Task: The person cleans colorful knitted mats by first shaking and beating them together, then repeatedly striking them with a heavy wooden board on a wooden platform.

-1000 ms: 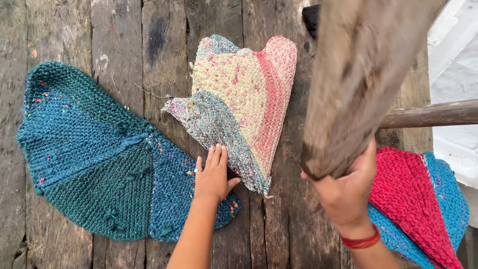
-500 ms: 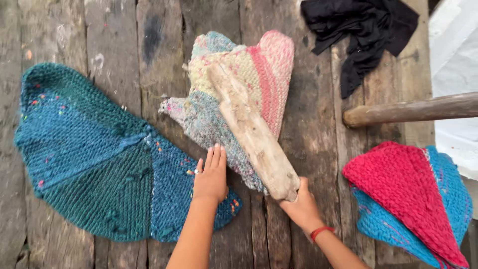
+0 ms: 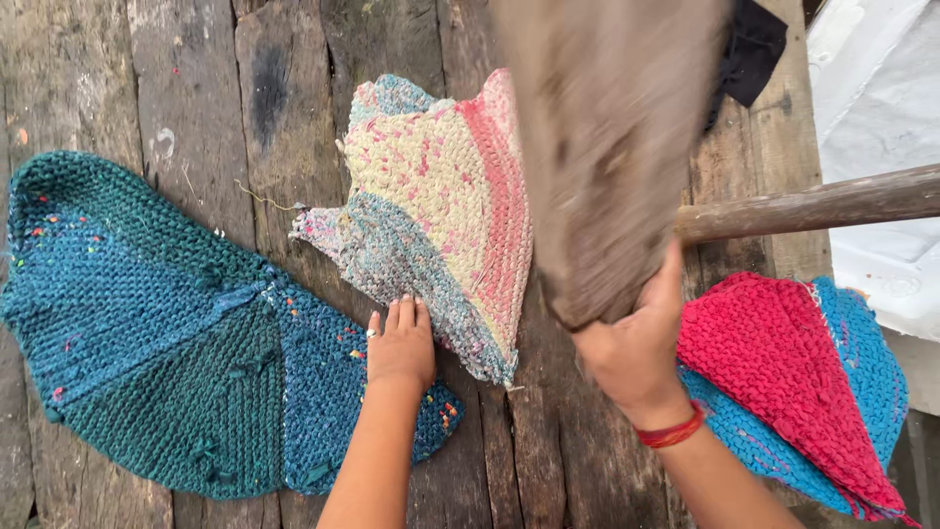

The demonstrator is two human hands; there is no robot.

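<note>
Seen from above, the right hand [image 3: 632,358] is clenched tight around the lower end of a thick wooden club [image 3: 607,147], which rises blurred toward the camera. The left hand [image 3: 401,343] lies flat with fingers together, gripping nothing, pinning the near edge of a folded pastel woven mat [image 3: 446,211] on the weathered plank floor [image 3: 196,78]. The mat lies just left of the club grip, beyond the flat hand. A teal mat [image 3: 147,323] spreads under and left of that hand; a red and blue mat [image 3: 793,382] sits right of the gripping wrist. A good blow should probably land well beyond the pinning fingers.
</note>
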